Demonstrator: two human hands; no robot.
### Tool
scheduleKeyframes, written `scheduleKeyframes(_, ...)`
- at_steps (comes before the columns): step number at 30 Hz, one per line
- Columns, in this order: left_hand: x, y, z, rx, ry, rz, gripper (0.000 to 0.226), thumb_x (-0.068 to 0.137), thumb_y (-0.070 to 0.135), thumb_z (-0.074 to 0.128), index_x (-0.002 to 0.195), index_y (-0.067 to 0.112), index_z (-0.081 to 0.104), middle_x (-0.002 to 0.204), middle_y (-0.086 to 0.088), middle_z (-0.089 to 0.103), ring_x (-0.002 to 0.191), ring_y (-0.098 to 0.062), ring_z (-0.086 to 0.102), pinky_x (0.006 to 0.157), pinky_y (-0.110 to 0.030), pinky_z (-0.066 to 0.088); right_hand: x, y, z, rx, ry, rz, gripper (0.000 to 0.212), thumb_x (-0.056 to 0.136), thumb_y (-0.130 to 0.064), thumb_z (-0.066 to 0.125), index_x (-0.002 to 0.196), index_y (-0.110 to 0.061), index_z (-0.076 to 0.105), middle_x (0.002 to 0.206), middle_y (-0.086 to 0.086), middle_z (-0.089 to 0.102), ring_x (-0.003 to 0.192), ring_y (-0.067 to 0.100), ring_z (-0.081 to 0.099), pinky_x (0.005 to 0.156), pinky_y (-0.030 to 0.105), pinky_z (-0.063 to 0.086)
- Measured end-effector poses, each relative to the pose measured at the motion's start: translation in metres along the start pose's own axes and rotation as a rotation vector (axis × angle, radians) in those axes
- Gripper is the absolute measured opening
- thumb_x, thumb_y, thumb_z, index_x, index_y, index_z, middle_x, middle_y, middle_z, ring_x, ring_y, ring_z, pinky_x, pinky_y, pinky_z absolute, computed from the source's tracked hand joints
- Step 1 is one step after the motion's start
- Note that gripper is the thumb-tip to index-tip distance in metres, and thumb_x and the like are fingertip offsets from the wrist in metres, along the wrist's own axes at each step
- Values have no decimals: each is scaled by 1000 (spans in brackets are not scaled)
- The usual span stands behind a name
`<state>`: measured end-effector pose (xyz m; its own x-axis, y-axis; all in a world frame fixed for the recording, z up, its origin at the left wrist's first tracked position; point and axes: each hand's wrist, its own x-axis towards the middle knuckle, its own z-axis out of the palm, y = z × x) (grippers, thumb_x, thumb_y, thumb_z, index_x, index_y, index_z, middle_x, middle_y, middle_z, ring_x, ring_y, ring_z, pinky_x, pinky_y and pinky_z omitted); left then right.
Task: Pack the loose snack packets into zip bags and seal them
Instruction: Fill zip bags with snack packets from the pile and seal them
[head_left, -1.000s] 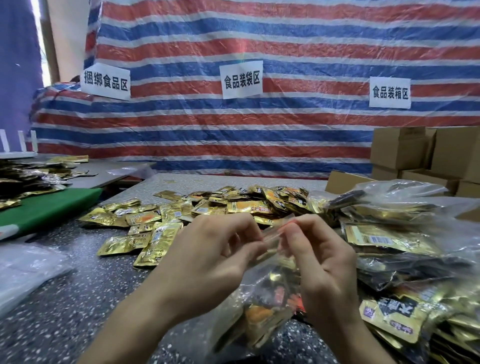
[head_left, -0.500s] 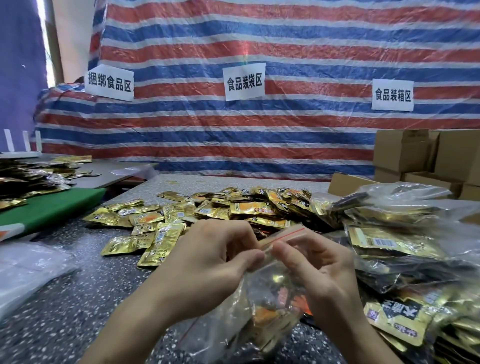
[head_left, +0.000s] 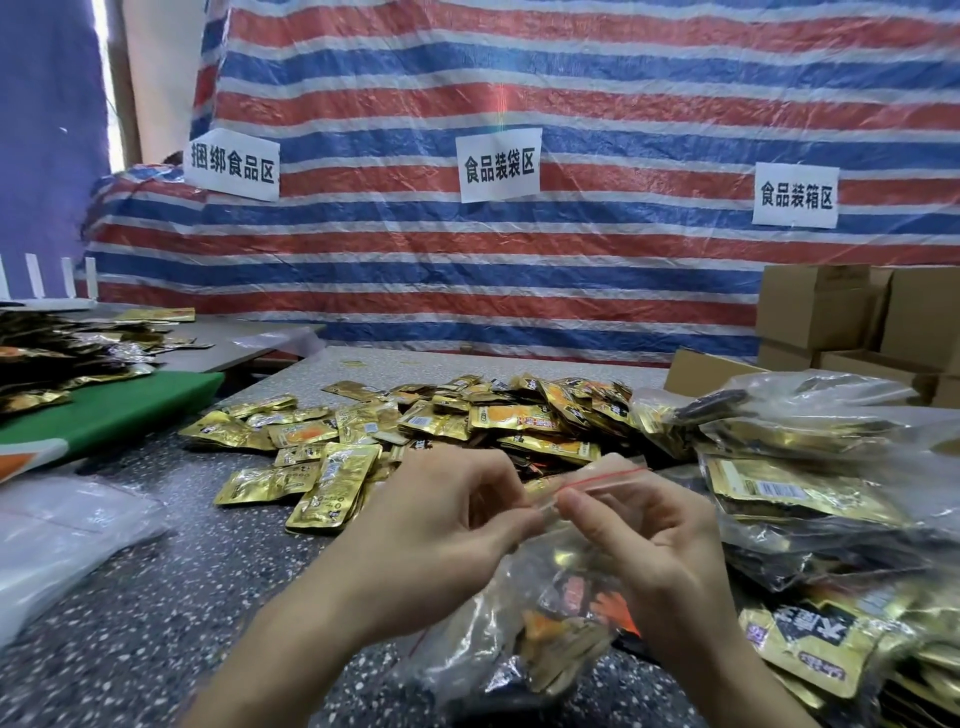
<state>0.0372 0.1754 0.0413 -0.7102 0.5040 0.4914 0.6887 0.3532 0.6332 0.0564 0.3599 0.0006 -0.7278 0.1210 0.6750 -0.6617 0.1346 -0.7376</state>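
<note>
Fingers (head_left: 519, 522) of the left hand (head_left: 441, 540) and right hand (head_left: 660, 561) clamped on the top edge of a clear zip bag (head_left: 550, 623), pinching side by side at its red-lined seal (head_left: 605, 475). Packets show inside the bag. Loose snack packets (head_left: 467, 421), gold foil, heaped just beyond on the speckled grey surface (head_left: 156, 597). Filled bags (head_left: 810, 493) stacked at right; flat clear bags (head_left: 62, 530) at left. Cardboard boxes (head_left: 815, 306) far right. Striped red-blue tarp (head_left: 519, 270) with three paper signs (head_left: 500, 165) backs the room.
</note>
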Motion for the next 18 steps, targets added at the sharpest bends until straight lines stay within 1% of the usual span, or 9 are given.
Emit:
scheduleKeyframes(2,0,-1,0,20,39,9,18,87,26,73,71,21,67,66,3,66,63,-19,59,61,-43,47,0,-2,0,1,-19,8,8,78,-21,74,82,-16,78,83,11,75,77,29,73,65,37,60)
scheduleKeyframes(3,0,-2,0,16,53,16,19,86,23,74,70,21,67,65,3,66,63,-19,59,60,-42,47,-1,-4,0,19,-49,25,12,76,-25,77,84,-16,79,84,11,76,78,27,74,66,32,59)
scheduleKeyframes(4,0,-2,-1,10,57,22,19,86,22,75,69,21,67,65,4,66,63,-17,59,60,-40,47,0,-5,0,40,-90,51,18,74,-29,79,85,-16,79,86,11,76,80,27,74,68,30,59)
scheduleKeyframes(5,0,-2,-1,7,53,25,19,86,22,76,69,22,67,65,5,66,63,-16,60,59,-38,48,0,-7,0,52,-133,68,20,72,-30,82,86,-15,79,87,12,77,82,28,75,71,31,59)
scheduleKeyframes(7,0,-2,0,2,47,25,19,86,23,76,68,25,68,65,6,67,63,-16,61,59,-38,48,2,-8,0,56,-170,55,17,74,-21,86,85,-10,80,86,13,77,82,29,75,72,31,59)
scheduleKeyframes(9,1,-2,2,-7,42,17,16,87,26,75,71,24,70,67,5,68,63,-15,60,58,-37,48,3,-6,0,73,-151,44,11,76,-13,81,82,-5,80,83,13,77,79,29,76,69,27,58)
scheduleKeyframes(12,2,-3,4,-6,37,0,14,88,27,72,76,21,71,70,4,68,62,-12,59,58,-34,48,3,-5,2,108,-116,66,13,73,-12,76,82,-3,80,82,14,77,77,29,75,67,27,58)
scheduleKeyframes(15,3,-3,4,-5,35,-18,16,87,29,70,74,21,70,69,2,68,62,-14,60,59,-37,48,2,-5,4,99,-86,53,13,74,-14,75,81,-4,79,82,14,77,77,29,75,68,28,58)
scheduleKeyframes(18,1,-4,2,-9,11,-23,18,87,24,71,69,21,68,65,3,66,57,-13,56,57,-37,47,3,-4,4,77,-23,32,12,76,-13,74,80,-3,78,80,15,76,77,32,74,68,35,59)
